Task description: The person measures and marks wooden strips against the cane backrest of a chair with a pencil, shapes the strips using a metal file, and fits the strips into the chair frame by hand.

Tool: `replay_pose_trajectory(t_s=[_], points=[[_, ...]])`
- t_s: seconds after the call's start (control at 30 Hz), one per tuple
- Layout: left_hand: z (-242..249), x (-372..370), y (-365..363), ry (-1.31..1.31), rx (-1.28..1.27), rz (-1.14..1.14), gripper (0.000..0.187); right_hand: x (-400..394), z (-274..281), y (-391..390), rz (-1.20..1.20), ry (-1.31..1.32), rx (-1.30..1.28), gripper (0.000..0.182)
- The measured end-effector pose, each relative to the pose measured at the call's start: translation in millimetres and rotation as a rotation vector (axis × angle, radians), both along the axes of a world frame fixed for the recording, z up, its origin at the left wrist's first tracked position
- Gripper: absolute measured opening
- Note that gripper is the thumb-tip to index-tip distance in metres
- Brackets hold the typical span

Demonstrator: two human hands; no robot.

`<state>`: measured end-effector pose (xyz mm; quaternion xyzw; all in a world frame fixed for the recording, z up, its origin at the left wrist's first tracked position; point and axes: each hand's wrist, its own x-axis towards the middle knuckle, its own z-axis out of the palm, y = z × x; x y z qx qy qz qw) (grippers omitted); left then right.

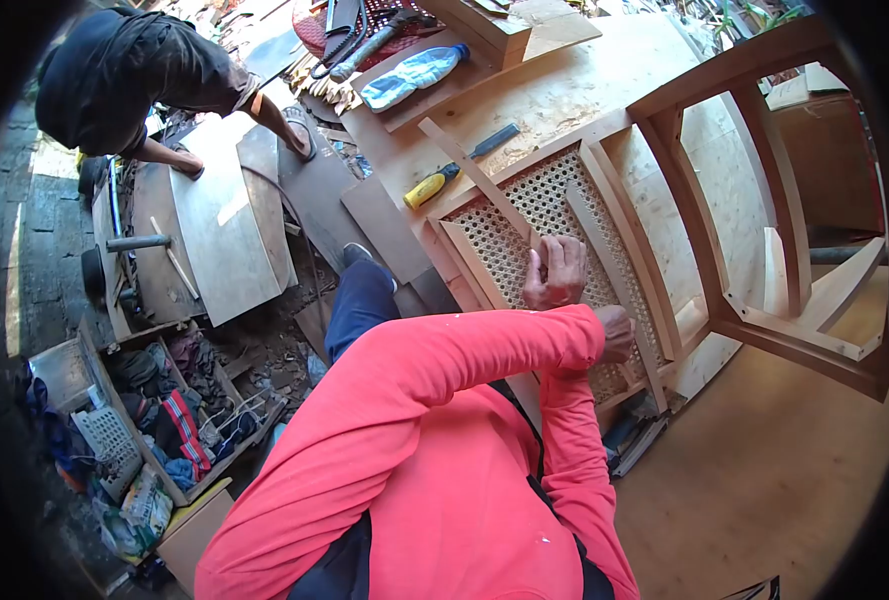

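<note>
My forearms cross over a wooden chair frame [646, 290] that lies on its side, with a woven cane panel [524, 205] inside it. My right hand [556, 272] comes out beyond the left forearm, fingers bent around the lower end of a straight wooden strip [479, 183] that slants across the panel's upper edge. Lower and to the right, my left hand [616, 335] is closed at a curved wooden strip [601, 245] lying over the cane; its fingertips are partly hidden. A yellow-handled chisel [432, 188] rests on the worktable [554, 95] beside the frame.
At the upper left, another person [154, 75] bends with a hand on a pale curved board [219, 215]. A plastic bottle [414, 77] and a red basket [314, 28] are at the top. A wooden crate [129, 425] of cloths sits at the lower left.
</note>
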<state>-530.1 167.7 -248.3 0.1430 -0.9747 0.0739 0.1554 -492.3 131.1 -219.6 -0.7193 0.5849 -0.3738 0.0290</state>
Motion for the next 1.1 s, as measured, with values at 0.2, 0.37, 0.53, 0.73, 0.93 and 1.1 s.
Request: replay_pose_trajectory(t_s=[0.2, 0.37, 0.53, 0.73, 0.93, 1.1], points=[[10.8, 4.8, -1.3, -0.07, 0.016, 0.003, 0.033, -1.6, -1.3, 0.6, 0.008, 0.001, -0.011, 0.031], [10.3, 6.6, -1.7, -0.003, 0.013, -0.032, 0.026, 1.0, -0.6, 0.5, -0.008, 0.064, -0.009, 0.031], [12.9, 6.8, -8.2, -0.04, 0.203, -0.133, 0.024, 2.1, -3.6, 0.1, -0.021, 0.055, -0.015, 0.03], [11.2, 7.5, -9.7, -0.035, 0.319, -0.138, 0.024, 2.2, -6.0, -0.1, -0.04, 0.055, -0.011, 0.031], [19.7, 14.2, -11.1, -0.133, 0.293, -0.144, 0.019, 5.8, -10.5, -3.2, -0.055, 0.065, -0.045, 0.03], [36.2, 31.0, -22.3, -0.016, 0.475, -0.116, 0.018, 1.6, -8.1, -0.5, -0.064, 0.062, -0.064, 0.032]])
